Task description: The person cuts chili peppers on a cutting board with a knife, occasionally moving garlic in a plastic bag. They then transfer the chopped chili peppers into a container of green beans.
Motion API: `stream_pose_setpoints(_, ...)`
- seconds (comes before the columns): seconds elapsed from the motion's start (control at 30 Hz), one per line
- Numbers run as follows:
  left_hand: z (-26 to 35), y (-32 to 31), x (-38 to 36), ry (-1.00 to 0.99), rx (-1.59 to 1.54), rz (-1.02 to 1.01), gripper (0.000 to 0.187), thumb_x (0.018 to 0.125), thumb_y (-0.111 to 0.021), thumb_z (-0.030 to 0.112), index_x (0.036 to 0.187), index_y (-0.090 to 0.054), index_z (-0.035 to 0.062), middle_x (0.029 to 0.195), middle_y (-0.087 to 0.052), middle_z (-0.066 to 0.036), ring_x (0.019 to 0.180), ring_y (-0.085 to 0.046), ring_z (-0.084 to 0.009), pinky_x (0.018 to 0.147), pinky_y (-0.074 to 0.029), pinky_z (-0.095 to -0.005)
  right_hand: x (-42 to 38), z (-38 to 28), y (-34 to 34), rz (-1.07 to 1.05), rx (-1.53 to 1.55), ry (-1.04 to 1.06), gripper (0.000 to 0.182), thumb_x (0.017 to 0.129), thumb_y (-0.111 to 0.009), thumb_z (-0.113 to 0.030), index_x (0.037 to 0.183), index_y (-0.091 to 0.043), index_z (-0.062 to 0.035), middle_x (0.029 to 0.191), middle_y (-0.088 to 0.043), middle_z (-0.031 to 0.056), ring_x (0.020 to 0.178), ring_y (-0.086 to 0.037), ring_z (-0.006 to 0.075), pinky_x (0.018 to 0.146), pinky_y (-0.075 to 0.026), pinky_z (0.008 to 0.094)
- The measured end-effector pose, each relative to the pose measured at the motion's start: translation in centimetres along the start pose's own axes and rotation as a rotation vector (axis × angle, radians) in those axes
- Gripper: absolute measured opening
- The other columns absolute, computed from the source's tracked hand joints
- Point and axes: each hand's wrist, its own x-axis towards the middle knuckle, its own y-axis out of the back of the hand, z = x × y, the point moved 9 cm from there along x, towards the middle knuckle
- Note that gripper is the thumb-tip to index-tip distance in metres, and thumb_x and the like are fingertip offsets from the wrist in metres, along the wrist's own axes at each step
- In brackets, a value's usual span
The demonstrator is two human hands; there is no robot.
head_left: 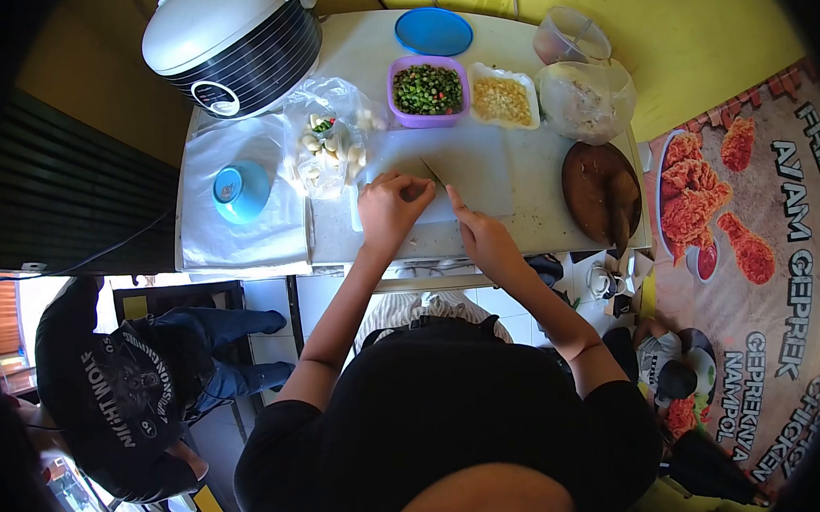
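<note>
My right hand [485, 238] is closed around the handle of a small knife [431, 170], index finger stretched along it. The blade points away from me over a white cutting board [484, 169]. Just left of the blade, my left hand [393, 206] has its fingers pinched together above the board; whatever they hold is too small to make out. Beyond the board stand a purple tub [431, 120] of chopped green and red pieces and a white tray [533, 120] of chopped pale pieces. A plastic bag [304, 173] with garlic cloves lies to the left of my left hand.
A blue bowl [242, 192] sits upside down at left, below a rice cooker [251, 51]. A blue lid [433, 32] lies at the back. On the right are a clear container [570, 34], a filled plastic bag [587, 103] and a mortar with pestle [601, 190]. A person [130, 391] stands at left.
</note>
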Motion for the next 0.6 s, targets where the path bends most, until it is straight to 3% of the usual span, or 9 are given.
stream_pose_setpoints(0.17, -0.4, -0.1, 0.0, 0.011, -0.034, 0.014, 0.012, 0.073, -0.076, 0.023, 0.071, -0.072, 0.0113, 0.067, -0.063, 0.0, 0.061, -0.061, -0.0151, 0.059, -0.046, -0.0315, -1.0, 0.3, 1.3, 0.028, 0.117, 0.055, 0.058, 0.09, -0.05, -0.005, 0.146, -0.034, -0.0154, 0.07, -0.057, 0.0239, 0.062, -0.059, 0.0398, 0.061, -0.048, 0.0441)
stream_pose_setpoints(0.33, -0.6, -0.2, -0.2, 0.013, -0.05, 0.023, 0.013, 0.072, -0.076, 0.023, 0.073, -0.073, 0.0107, 0.067, -0.064, 0.0, 0.061, -0.061, -0.0153, 0.06, -0.046, -0.0315, -1.4, 0.9, 2.3, -0.04, 0.188, -0.075, 0.052, 0.091, -0.049, -0.004, 0.142, -0.041, -0.014, 0.068, -0.056, 0.025, 0.06, -0.06, 0.0366, 0.061, -0.048, 0.0378)
stream_pose_setpoints(0.6, -0.3, 0.0, -0.2, -0.004, -0.053, 0.025, 0.012, 0.073, -0.076, 0.021, 0.077, -0.074, 0.0104, 0.068, -0.064, 0.0, 0.062, -0.061, -0.0154, 0.061, -0.047, -0.0307, -0.8, -0.2, 2.3, -0.069, 0.219, -0.032, 0.055, 0.092, -0.05, -0.005, 0.144, -0.038, -0.0149, 0.072, -0.057, 0.0246, 0.062, -0.06, 0.0353, 0.063, -0.048, 0.0388)
